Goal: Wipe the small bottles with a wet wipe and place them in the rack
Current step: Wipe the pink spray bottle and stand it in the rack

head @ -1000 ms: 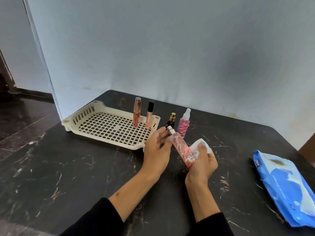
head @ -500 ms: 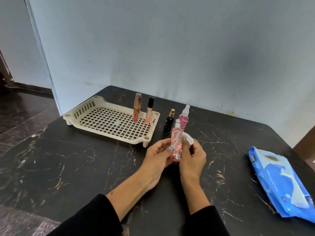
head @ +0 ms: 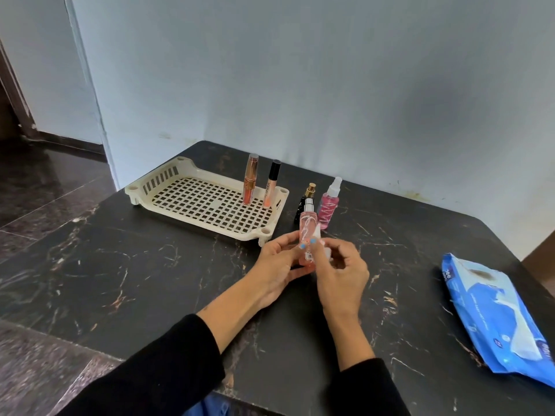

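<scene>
Dark table (head: 150,265): both hands' fingers (head: 288,244) hold pink bottle (head: 307,232); wipe (head: 326,253) mostly hidden.

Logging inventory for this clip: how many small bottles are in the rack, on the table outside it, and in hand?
In the rack: 2, the copper-capped tube and the black-capped tube.
Standing on the table: 2, the dark bottle and the pink spray bottle.
In hand: 1, the pink bottle, held between the left hand and right hand.
Total: 5
</scene>
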